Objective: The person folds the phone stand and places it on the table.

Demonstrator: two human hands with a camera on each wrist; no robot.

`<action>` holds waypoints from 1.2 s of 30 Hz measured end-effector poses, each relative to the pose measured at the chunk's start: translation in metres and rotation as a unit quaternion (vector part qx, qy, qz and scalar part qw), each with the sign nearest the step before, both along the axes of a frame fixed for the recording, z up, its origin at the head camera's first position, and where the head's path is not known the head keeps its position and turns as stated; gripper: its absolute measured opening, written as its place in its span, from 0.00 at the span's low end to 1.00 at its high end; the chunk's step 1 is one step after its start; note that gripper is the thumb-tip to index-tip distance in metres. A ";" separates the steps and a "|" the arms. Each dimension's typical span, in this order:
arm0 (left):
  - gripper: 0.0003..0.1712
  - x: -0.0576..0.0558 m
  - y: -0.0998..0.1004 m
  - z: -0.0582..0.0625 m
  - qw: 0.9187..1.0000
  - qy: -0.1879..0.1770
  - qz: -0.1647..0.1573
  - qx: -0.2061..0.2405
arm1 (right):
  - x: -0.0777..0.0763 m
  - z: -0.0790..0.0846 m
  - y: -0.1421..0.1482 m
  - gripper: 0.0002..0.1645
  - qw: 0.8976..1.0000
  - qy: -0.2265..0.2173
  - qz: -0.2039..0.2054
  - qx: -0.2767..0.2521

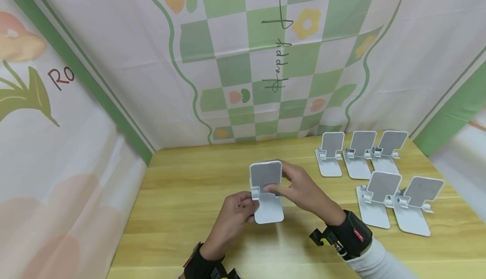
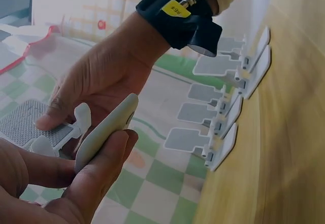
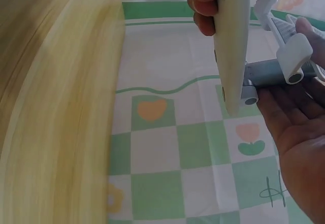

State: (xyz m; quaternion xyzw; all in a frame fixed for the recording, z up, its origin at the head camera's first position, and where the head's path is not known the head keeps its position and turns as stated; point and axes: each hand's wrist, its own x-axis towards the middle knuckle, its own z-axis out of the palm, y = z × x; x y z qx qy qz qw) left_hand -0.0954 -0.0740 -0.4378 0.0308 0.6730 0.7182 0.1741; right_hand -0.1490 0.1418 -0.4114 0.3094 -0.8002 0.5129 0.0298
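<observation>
A white folding phone stand (image 1: 268, 210) with a grey pad is held up over the table between both hands. My left hand (image 1: 236, 211) pinches the base plate at its left edge; in the left wrist view the base (image 2: 106, 130) lies between thumb and fingers. My right hand (image 1: 300, 186) grips the upper padded plate, its thumb across the grey pad and the other fingers behind. The right wrist view shows the stand's hinge arm (image 3: 271, 73) folded out from the base, above the right palm (image 3: 304, 148).
Several similar phone stands stand unfolded at the table's right side, three in a back row (image 1: 363, 156) and two in front, one of them a front stand (image 1: 373, 211). A printed cloth (image 1: 265, 59) hangs behind the wooden table (image 1: 182, 194).
</observation>
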 end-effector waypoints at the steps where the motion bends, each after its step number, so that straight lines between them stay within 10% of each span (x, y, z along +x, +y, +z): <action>1: 0.23 0.000 0.000 0.000 1.000 -0.002 0.000 0.001 | 0.000 0.000 0.000 0.30 1.000 0.003 0.000 -0.006; 36: 0.21 0.006 0.002 -0.002 1.000 -0.013 -0.016 0.008 | -0.003 -0.001 -0.005 0.23 0.995 0.080 -0.065 0.004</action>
